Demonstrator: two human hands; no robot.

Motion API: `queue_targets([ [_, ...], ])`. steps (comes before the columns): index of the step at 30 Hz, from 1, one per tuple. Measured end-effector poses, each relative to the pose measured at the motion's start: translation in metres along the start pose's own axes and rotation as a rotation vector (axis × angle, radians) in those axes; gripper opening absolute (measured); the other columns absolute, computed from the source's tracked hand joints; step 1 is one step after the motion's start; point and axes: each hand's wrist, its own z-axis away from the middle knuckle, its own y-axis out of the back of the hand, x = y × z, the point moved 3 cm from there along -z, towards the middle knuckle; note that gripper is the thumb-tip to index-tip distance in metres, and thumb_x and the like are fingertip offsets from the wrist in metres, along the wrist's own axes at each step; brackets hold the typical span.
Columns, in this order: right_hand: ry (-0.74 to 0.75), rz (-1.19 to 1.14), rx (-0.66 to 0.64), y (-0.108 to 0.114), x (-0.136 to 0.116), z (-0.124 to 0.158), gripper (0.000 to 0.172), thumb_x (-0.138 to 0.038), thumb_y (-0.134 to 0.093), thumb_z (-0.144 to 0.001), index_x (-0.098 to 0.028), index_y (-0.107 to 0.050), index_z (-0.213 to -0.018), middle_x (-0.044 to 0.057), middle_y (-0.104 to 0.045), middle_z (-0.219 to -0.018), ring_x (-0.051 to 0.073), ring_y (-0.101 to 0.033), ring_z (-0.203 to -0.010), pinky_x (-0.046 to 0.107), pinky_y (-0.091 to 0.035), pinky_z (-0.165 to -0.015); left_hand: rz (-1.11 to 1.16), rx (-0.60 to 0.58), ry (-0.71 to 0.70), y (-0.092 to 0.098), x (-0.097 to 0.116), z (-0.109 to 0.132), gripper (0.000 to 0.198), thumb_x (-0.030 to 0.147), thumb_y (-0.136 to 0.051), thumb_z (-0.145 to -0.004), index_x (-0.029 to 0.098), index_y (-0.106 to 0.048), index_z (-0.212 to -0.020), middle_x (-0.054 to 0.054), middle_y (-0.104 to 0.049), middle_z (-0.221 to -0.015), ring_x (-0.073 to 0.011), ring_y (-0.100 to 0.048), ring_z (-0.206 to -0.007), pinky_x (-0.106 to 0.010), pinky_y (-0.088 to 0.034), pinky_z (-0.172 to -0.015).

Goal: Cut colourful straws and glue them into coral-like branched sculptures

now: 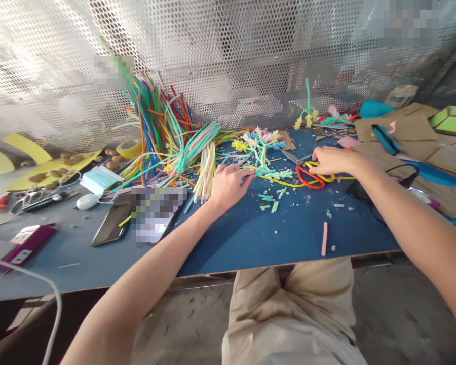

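Note:
My left hand [231, 186] is closed over the blue mat, with a light green pipe-cleaner sprig [279, 174] extending right from its thumb side. Close to it lies a bundle of pale pipe cleaners [206, 175]. My right hand [332, 161] has its fingers bent at the scissors [310, 180], which have a red handle loop and spread blades. Yellow strands [289, 183] curve around the scissors; the fingertips partly hide where they meet. Behind the hands stands a cluster of pipe-cleaner flowers [260, 144] on green stems.
A big heap of coloured pipe cleaners [155, 126] leans against the perforated metal panel [235, 61]. Two phones [114, 220], a face mask [101, 180] and a yellow tape roll [129, 148] lie left. Cardboard pieces [399, 124] and a black cable [359, 192] lie right. Green offcuts [274, 206] dot the mat.

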Motion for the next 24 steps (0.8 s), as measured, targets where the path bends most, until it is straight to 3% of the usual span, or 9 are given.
queue_targets([
  [4, -0.001, 0.045, -0.143, 0.004, -0.005, 0.011, 0.031, -0.041, -0.068, -0.085, -0.012, -0.069, -0.095, 0.024, -0.072, -0.096, 0.025, -0.062, -0.078, 0.036, -0.037, -0.066, -0.009, 0.019, 0.002, 0.000, -0.002, 0.000, 0.023, 0.042, -0.062, -0.104, 0.032, -0.082, -0.109, -0.005, -0.081, -0.095, -0.0231, -0.069, -0.088, -0.041, -0.046, -0.089],
  [8, -0.017, 0.038, -0.159, 0.007, -0.009, 0.016, 0.045, -0.039, -0.066, -0.088, -0.008, -0.061, -0.119, 0.030, -0.067, -0.119, 0.027, -0.063, -0.090, 0.034, -0.038, -0.069, -0.016, -0.002, 0.004, -0.001, -0.003, -0.001, 0.022, 0.041, -0.064, -0.103, 0.032, -0.082, -0.109, -0.005, -0.081, -0.094, -0.0225, -0.070, -0.085, -0.041, -0.048, -0.090],
  [15, -0.011, -0.056, -0.256, 0.009, -0.026, 0.033, 0.044, -0.034, -0.060, -0.091, -0.013, -0.046, -0.127, 0.019, -0.069, -0.100, 0.018, -0.055, -0.056, 0.033, -0.037, -0.057, 0.019, -0.030, 0.011, 0.001, -0.002, -0.001, 0.019, 0.039, -0.066, -0.102, 0.032, -0.082, -0.110, -0.003, -0.082, -0.095, -0.0222, -0.074, -0.087, -0.039, -0.050, -0.092],
  [18, 0.034, -0.084, -0.171, 0.010, -0.027, 0.035, 0.043, -0.030, -0.063, -0.090, -0.014, -0.045, -0.126, 0.016, -0.068, -0.093, 0.018, -0.053, -0.055, 0.032, -0.037, -0.057, 0.062, -0.019, 0.032, 0.001, -0.003, -0.001, 0.017, 0.039, -0.068, -0.101, 0.033, -0.082, -0.109, -0.002, -0.083, -0.100, -0.0218, -0.075, -0.088, -0.037, -0.053, -0.090],
  [21, 0.037, -0.096, 0.009, 0.011, -0.021, 0.027, 0.047, -0.031, -0.068, -0.089, -0.013, -0.046, -0.125, 0.017, -0.069, -0.091, 0.022, -0.059, -0.064, 0.032, -0.038, -0.062, 0.162, -0.016, 0.066, -0.002, -0.007, -0.001, 0.017, 0.033, -0.068, -0.100, 0.031, -0.080, -0.112, -0.001, -0.082, -0.107, -0.0194, -0.076, -0.087, -0.032, -0.056, -0.082],
  [24, -0.022, -0.100, 0.148, 0.013, -0.014, 0.017, 0.040, -0.041, -0.071, -0.088, -0.013, -0.059, -0.115, 0.020, -0.071, -0.094, 0.027, -0.065, -0.076, 0.035, -0.041, -0.068, 0.302, -0.020, 0.080, -0.003, -0.009, -0.001, 0.018, 0.027, -0.067, -0.100, 0.028, -0.078, -0.114, 0.000, -0.082, -0.109, -0.0166, -0.077, -0.087, -0.027, -0.057, -0.080],
])
